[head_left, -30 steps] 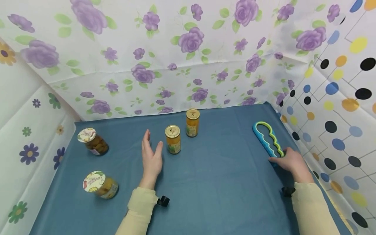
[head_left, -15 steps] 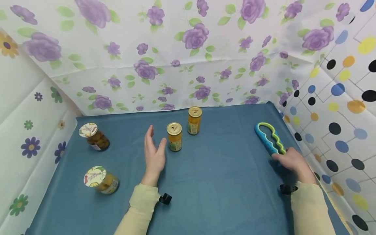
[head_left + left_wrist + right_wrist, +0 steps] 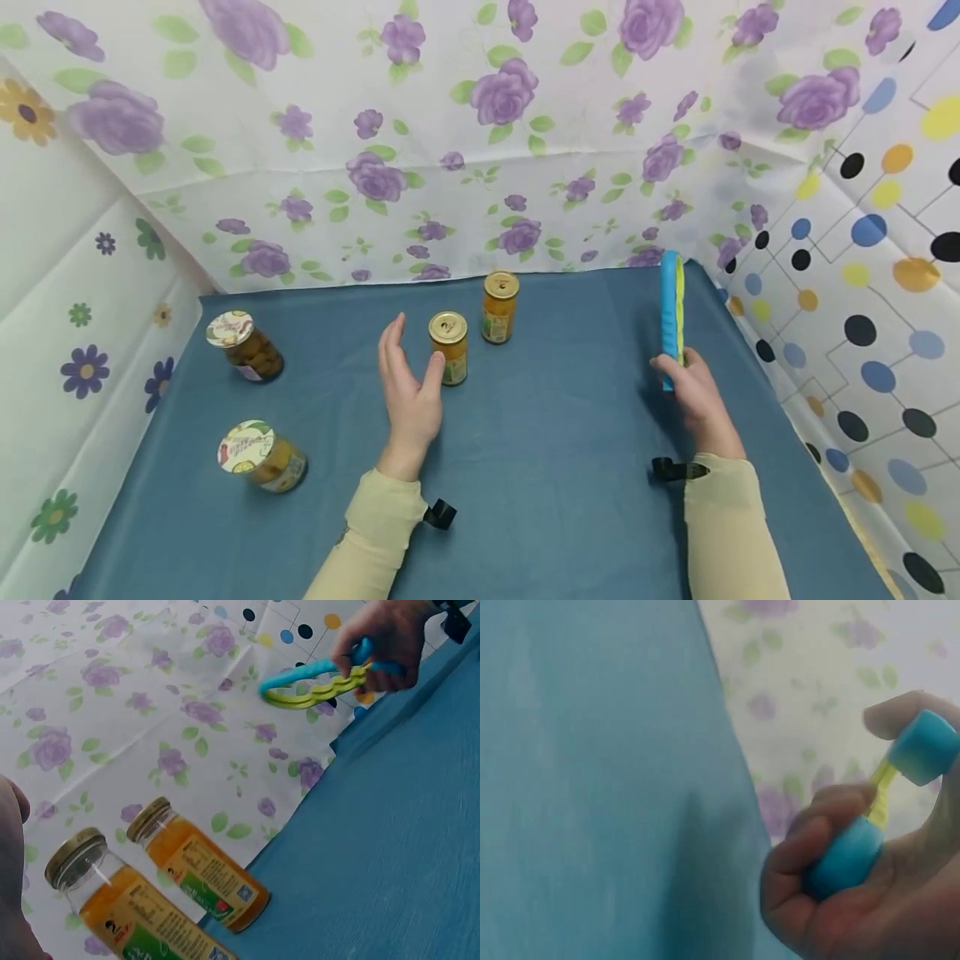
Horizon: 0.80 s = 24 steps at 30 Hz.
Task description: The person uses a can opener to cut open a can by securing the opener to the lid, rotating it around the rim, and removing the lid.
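My right hand (image 3: 701,400) grips a blue and green jar opener (image 3: 667,321), a long loop with a wavy inner edge. In the head view it stands edge-on, raised over the right of the table. In the right wrist view the fingers (image 3: 787,889) curl round one blue end of it. My left hand (image 3: 411,400) has its fingers extended and thumb apart, holding nothing. Its thumb overlaps a gold-lidded jar (image 3: 447,327) of orange contents in the head view. A second such jar (image 3: 498,312) stands just behind, to the right. Both labels show in the left wrist view.
On the left of the blue-covered table (image 3: 555,467) are a jar of dark contents (image 3: 255,357) and a wider jar (image 3: 281,468) with a patterned lid. Patterned sheets hang behind (image 3: 450,208) and along both sides.
My right hand has lifted the jar opener and moved left, turning it from lying slanted to edge-on and pointing away. My left hand has shifted slightly right, nearer the front gold-lidded jar.
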Tool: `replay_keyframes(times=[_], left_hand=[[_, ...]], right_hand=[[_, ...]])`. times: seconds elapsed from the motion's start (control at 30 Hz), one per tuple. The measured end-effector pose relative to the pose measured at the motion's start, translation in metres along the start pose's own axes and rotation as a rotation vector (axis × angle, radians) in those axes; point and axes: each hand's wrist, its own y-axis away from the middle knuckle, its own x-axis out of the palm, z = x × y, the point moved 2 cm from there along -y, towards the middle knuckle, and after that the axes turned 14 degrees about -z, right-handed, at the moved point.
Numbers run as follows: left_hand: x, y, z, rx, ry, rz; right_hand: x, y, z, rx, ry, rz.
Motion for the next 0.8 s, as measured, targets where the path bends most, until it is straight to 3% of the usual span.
replay_keyframes(times=[0.1, 0.3, 0.4, 0.57, 0.67, 0.8], left_hand=[[0.002, 0.003, -0.002, 0.046, 0.015, -0.02], [0.003, 0.008, 0.003, 0.111, 0.028, -0.058], [0.004, 0.009, 0.006, 0.115, 0.032, -0.079], [0.005, 0.009, 0.005, 0.137, 0.071, -0.096], [0.008, 0.009, 0.009, 0.089, 0.098, -0.063], [0.016, 0.008, 0.024, -0.081, 0.103, 0.026]], right_hand=[[0.015, 0.007, 0.015, -0.077, -0.094, 0.044], [0.039, 0.022, 0.043, -0.131, -0.239, 0.079], [0.044, 0.027, 0.051, -0.151, -0.264, 0.095], [0.05, 0.029, 0.06, -0.162, -0.226, 0.04], [0.052, 0.031, 0.063, -0.158, -0.187, -0.007], [0.055, 0.035, 0.066, -0.158, -0.222, -0.005]])
